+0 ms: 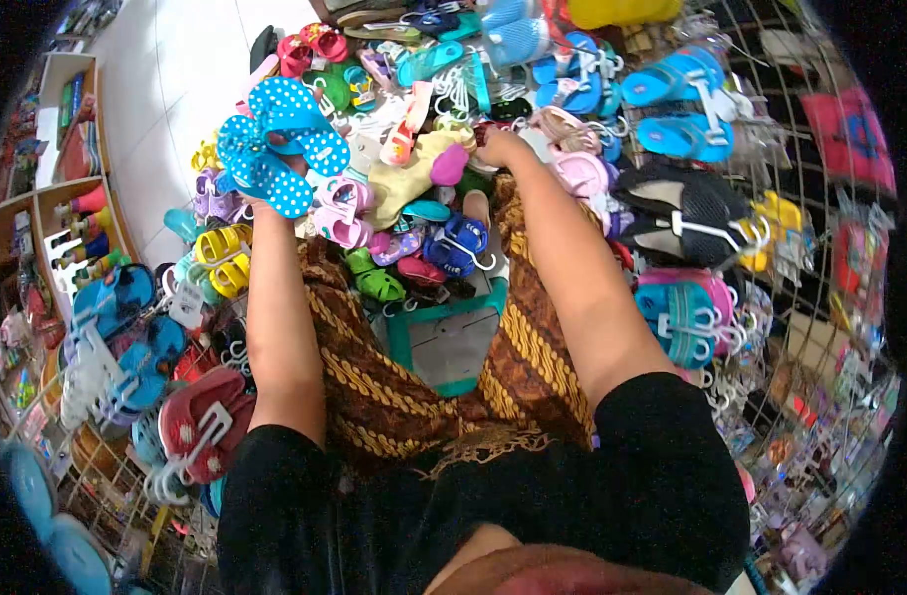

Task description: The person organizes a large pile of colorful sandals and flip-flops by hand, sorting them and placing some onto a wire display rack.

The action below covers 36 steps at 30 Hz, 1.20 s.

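Observation:
A pair of blue sandals with white polka dots (pixel 285 188) is held up at the upper left, with my left hand (pixel 260 205) closed on it from below, mostly hidden behind the soles. My right hand (pixel 495 149) reaches into the pile near the top middle, its fingertips against something dark red too small to make out. Between the hands lie a cream cloth-like item (pixel 399 188), a magenta piece (pixel 450 165), pink sandals (pixel 343 211) and blue child sandals (pixel 457 245). Yellow sandals (pixel 224 260) lie below my left hand.
A green-edged stool (pixel 400 342) stands between my knees. Wire racks (pixel 805 89) hung with footwear rise on the right, and more footwear hangs at the lower left. Shelves (pixel 39 198) stand at the far left beside a white tiled floor (pixel 191 45).

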{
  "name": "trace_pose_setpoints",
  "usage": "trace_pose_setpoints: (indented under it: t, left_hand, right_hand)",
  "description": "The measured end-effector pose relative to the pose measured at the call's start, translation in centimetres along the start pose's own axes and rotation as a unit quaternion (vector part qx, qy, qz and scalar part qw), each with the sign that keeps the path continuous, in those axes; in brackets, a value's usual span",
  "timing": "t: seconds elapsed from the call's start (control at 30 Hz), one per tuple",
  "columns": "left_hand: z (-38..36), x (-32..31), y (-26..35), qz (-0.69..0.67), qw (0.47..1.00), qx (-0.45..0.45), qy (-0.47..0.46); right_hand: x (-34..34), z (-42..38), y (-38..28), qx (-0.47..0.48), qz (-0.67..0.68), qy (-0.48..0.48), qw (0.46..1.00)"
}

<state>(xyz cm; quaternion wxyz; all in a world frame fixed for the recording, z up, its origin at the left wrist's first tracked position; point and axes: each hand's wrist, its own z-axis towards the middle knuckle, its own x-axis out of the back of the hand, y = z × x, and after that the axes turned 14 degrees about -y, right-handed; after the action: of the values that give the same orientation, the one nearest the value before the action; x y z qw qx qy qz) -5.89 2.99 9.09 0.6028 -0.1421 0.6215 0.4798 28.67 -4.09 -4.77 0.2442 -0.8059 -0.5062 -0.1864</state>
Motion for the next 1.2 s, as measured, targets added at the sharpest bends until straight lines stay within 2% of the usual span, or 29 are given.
trace_pose_setpoints:
  t: [0.03, 0.07, 0.13, 0.17, 0.27, 0.3, 0.33, 0.4, 0.43, 0.47, 0.53, 0.63, 0.73, 0.8, 0.83, 0.93, 1.07, 1.1, 1.2]
  left_hand:
    - [0.6, 0.8, 0.3, 0.001, 1.000, -0.005, 0.009]
    - [1.1, 1.5, 0.6, 0.002, 1.000, -0.009, 0.018]
    - [1.4, 2.9, 1.1, 0.004, 0.999, -0.017, 0.033]
    - [1.5, 3.5, 1.5, 0.004, 0.999, -0.022, 0.041]
    - [1.5, 4.6, 2.6, 0.003, 0.998, -0.034, 0.055]
    - [1.4, 4.9, 2.8, 0.004, 0.998, -0.037, 0.060]
    - [1.4, 5.2, 3.2, 0.005, 0.997, -0.041, 0.063]
    - [1.3, 5.8, 4.0, 0.005, 0.997, -0.046, 0.062]
    - [1.0, 6.2, 4.3, 0.002, 0.997, -0.051, 0.057]
    - [0.4, 7.7, 4.8, -0.036, 0.998, -0.059, 0.001]
    - [0.2, 6.6, 5.3, -0.016, 0.997, -0.064, 0.039]
    - [-0.1, 5.8, 5.8, -0.003, 0.995, -0.068, 0.075]
    - [-0.7, 5.3, 6.0, 0.001, 0.993, -0.073, 0.089]
    - [-1.1, 5.1, 6.0, 0.006, 0.993, -0.075, 0.094]
    - [-1.2, 5.0, 6.0, 0.006, 0.993, -0.077, 0.094]
    - [-1.4, 4.8, 5.9, 0.008, 0.992, -0.086, 0.092]
    - [-1.4, 4.2, 6.1, 0.024, 0.992, -0.091, 0.085]
    - [-1.2, 3.9, 5.9, 0.029, 0.992, -0.094, 0.082]
    - [-0.9, 4.2, 5.4, -0.040, 0.991, -0.123, 0.043]
  right_hand:
    - [-0.8, 3.7, 1.0, 0.039, -0.003, -0.023, 0.999]
    - [-0.6, 6.3, 0.8, 0.010, -0.070, -0.075, 0.995]
    - [0.1, 8.5, 0.2, 0.092, -0.084, -0.086, 0.988]
    - [-0.3, 9.4, -0.5, 0.041, -0.005, -0.063, 0.997]
    - [-2.1, 12.2, -2.9, 0.031, 0.031, 0.119, 0.992]
    - [-2.0, 12.3, -4.6, 0.043, 0.007, 0.136, 0.990]
    - [-2.4, 13.8, -5.9, 0.129, 0.004, 0.169, 0.977]
    - [-3.7, 17.6, -8.8, 0.314, -0.035, 0.266, 0.911]
    - [-3.0, 17.8, -11.6, 0.295, -0.060, 0.207, 0.931]
    - [-3.6, 20.6, -13.3, 0.330, -0.073, 0.166, 0.926]
    - [-5.4, 24.4, -16.7, 0.295, -0.029, 0.091, 0.951]
    - [-7.3, 26.9, -18.4, 0.182, -0.066, 0.044, 0.980]
    - [-10.5, 29.6, -17.8, 0.118, -0.067, 0.157, 0.978]
    - [-10.0, 29.0, -17.8, 0.089, -0.140, 0.127, 0.978]
    - [-10.5, 28.7, -17.7, 0.109, -0.158, 0.174, 0.966]
    - [-9.5, 28.0, -17.7, 0.087, -0.187, 0.088, 0.975]
    - [-9.3, 32.6, -14.9, 0.053, 0.038, 0.032, 0.997]
    - [-8.4, 32.1, -14.3, 0.024, 0.147, 0.012, 0.989]
    - [-6.2, 29.9, -12.2, 0.076, 0.294, 0.089, 0.949]
